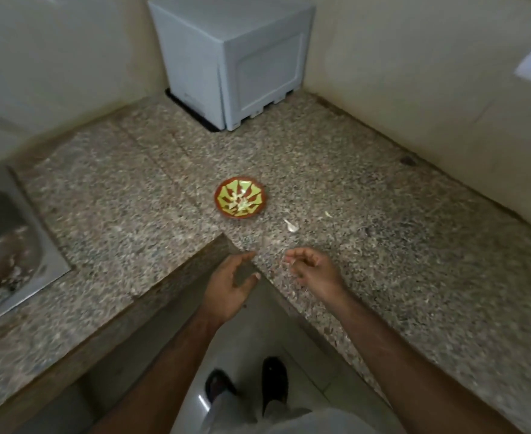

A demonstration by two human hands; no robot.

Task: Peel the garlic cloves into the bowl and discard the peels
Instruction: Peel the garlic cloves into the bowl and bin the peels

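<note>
A small red bowl [240, 197] with a yellow-green pattern stands on the speckled stone counter [367, 214]; pale cloves seem to lie in its middle, though blur hides detail. A pale garlic piece [291, 226] lies on the counter just right of the bowl, and a smaller scrap [328, 214] lies farther right. My left hand [231, 283] hovers over the counter's inner corner, fingers spread and relaxed, holding nothing. My right hand [312, 270] is beside it with fingers loosely curled; a thin pale sliver shows at its fingertips, too blurred to tell whether it is pinched.
A white microwave [236, 57] stands in the back corner. A steel sink [4, 242] with scraps in it is set into the counter at the left. Walls close the back and right. My feet [248, 389] stand on the tiled floor below.
</note>
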